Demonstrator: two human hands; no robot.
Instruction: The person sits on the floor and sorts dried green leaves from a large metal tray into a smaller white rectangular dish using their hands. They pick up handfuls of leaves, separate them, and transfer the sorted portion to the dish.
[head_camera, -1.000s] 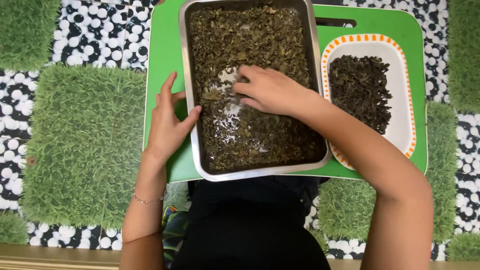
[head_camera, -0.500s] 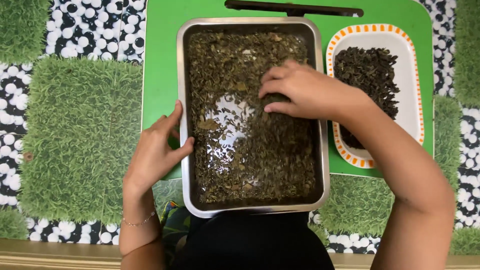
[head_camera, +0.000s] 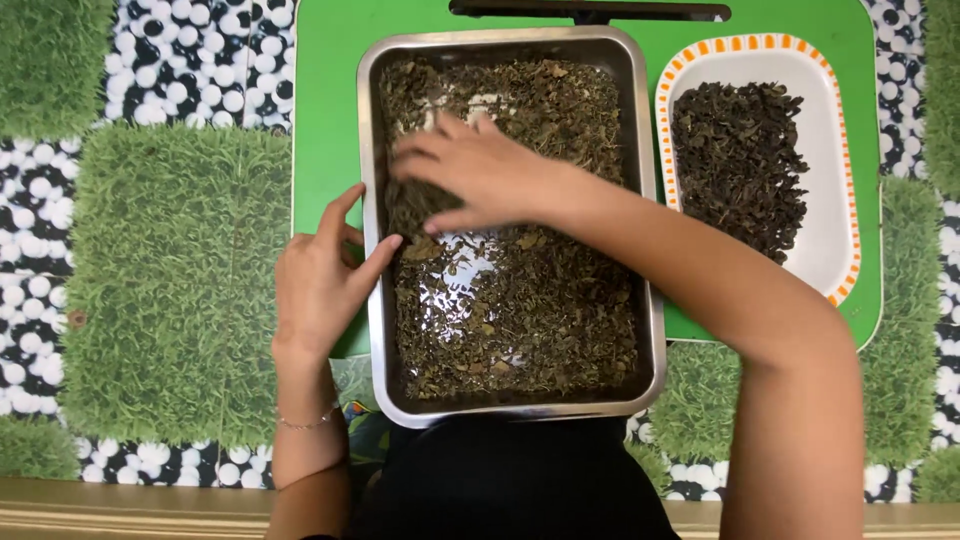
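A rectangular metal tray (head_camera: 647, 215) lies on a green board (head_camera: 325, 120) and holds a layer of dried greenish-brown leaves (head_camera: 540, 310), with a bare shiny patch near the middle. My left hand (head_camera: 322, 285) grips the tray's left rim, thumb hooked over the edge. My right hand (head_camera: 480, 172) lies flat on the leaves in the tray's upper left part, fingers spread and pointing left. To the right stands a white dish with an orange-dashed rim (head_camera: 835, 190), filled with darker dried leaves (head_camera: 738, 160).
The board rests on a floor of green grass-like mats (head_camera: 170, 270) and black-and-white pebble-pattern tiles (head_camera: 200, 70). A dark bar (head_camera: 590, 10) crosses the board's far edge. My dark clothing (head_camera: 510, 480) shows below the tray.
My right hand has swept from the tray's right side across to its upper left over the leaves. The view has shifted slightly; my left hand stays on the left rim.
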